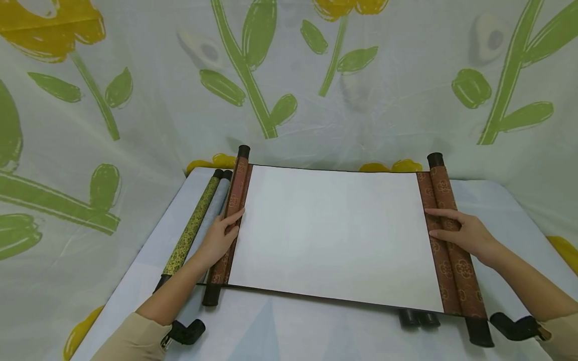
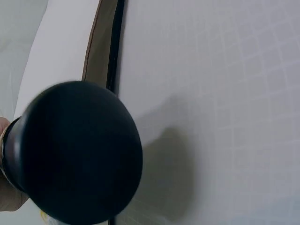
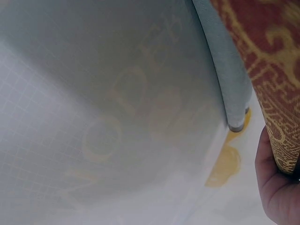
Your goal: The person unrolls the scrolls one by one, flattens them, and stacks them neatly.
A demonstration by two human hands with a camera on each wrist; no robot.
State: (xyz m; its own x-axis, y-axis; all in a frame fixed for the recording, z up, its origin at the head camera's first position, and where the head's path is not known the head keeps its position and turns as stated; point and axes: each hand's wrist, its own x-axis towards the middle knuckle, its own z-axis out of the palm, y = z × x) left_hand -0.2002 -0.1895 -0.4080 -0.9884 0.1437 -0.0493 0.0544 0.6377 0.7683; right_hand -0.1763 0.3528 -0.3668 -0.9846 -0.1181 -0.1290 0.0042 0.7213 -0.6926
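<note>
A scroll with a blank white sheet [image 1: 334,230] is spread between two red-brown patterned rollers with black ends. My left hand [image 1: 215,244] grips the left roller [image 1: 235,193] near its middle, thumb and finger reaching the sheet's edge. On the other side, my right hand [image 1: 471,235] holds the right roller [image 1: 444,193]. A round black roller end [image 2: 79,150] fills much of the left wrist view, hiding most of that hand. Fingers [image 3: 276,197] curl about the patterned roller [image 3: 272,65] in the right wrist view.
Left of the sheet lie a yellow-green rolled scroll [image 1: 191,225] and a light grey one [image 1: 218,193], partly covered. Black scroll ends [image 1: 408,318] poke out under the sheet's lower right edge. Beneath is a pale-covered table [image 1: 307,331]; a flower-printed cloth [image 1: 316,120] hangs behind.
</note>
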